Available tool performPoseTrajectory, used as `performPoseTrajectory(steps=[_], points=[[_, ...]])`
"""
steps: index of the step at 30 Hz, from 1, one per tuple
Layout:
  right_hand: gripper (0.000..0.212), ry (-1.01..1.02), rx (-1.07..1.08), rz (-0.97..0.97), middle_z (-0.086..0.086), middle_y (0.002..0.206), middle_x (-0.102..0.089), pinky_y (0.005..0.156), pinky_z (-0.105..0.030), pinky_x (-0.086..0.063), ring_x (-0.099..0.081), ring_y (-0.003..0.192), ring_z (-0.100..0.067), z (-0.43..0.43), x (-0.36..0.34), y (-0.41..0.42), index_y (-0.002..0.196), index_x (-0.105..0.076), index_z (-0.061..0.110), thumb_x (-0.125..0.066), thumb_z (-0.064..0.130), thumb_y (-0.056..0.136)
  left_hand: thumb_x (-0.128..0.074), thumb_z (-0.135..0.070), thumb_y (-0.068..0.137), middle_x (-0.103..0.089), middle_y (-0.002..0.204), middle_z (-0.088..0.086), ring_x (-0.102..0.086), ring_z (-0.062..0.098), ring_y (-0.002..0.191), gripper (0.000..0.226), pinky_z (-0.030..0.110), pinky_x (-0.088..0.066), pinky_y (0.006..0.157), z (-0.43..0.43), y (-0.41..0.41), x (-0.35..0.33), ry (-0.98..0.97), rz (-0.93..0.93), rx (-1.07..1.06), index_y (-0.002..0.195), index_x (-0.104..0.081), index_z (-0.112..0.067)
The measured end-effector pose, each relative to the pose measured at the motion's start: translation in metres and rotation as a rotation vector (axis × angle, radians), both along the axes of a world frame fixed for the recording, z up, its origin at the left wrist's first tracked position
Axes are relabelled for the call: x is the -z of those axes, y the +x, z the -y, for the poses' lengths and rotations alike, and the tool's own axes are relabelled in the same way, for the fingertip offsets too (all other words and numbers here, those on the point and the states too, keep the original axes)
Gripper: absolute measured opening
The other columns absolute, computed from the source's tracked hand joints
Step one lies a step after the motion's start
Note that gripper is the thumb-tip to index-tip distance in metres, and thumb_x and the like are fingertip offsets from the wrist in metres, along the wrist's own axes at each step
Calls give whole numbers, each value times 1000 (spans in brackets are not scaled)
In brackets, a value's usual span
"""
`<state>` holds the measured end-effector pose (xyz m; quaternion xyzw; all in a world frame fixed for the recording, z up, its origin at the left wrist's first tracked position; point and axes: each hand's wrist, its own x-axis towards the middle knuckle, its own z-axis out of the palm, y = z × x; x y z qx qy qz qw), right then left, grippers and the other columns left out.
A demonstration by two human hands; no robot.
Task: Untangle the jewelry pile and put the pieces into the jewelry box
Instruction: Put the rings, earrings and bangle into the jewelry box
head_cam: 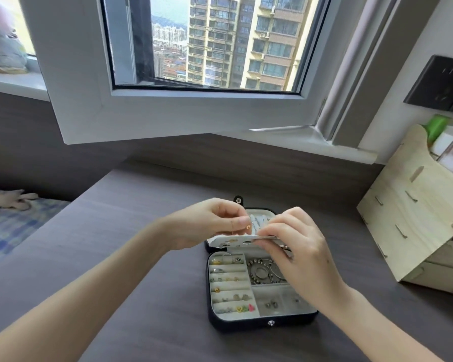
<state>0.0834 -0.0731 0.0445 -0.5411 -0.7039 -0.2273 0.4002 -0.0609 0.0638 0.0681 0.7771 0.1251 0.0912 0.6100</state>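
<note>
In the head view the jewelry box [262, 322] lay open mid-surface toward the near edge, the left hand [209, 223], its grip pinching a small gold piece [247, 226], facing the right hand [298, 244], its grip pinching the box's hinged panel [228, 242]; seemingly mid-placing, with careful aim needed next.

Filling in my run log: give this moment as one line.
left hand: pinches small gold piece | right hand: grips white inner flap | black jewelry box: open, on dark wood desk
</note>
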Motion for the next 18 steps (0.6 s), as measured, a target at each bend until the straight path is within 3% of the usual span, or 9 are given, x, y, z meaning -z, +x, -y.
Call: performPoseTrajectory(steps=[14,18], points=[[30,73,15,-11,-2,80,-66,70,-29,-47,-53,77,-19,8,14,-6,79,-70,4,-56,25,95,-51,-14,95,-56,65,-19,-48,-3,64,18,11,-39,64,4,1,-4,99,-67,120,79,-60,-12],[31,71,22,-3,-1,81,-66,70,-30,-48,-53,78,-19,8,15,-7,78,-70,4,-55,26,95,-56,-19,92,-54,73,-4,-45,10,72,17,23,-38,70,2,0,-8,138,-80,121,76,-63,-19]])
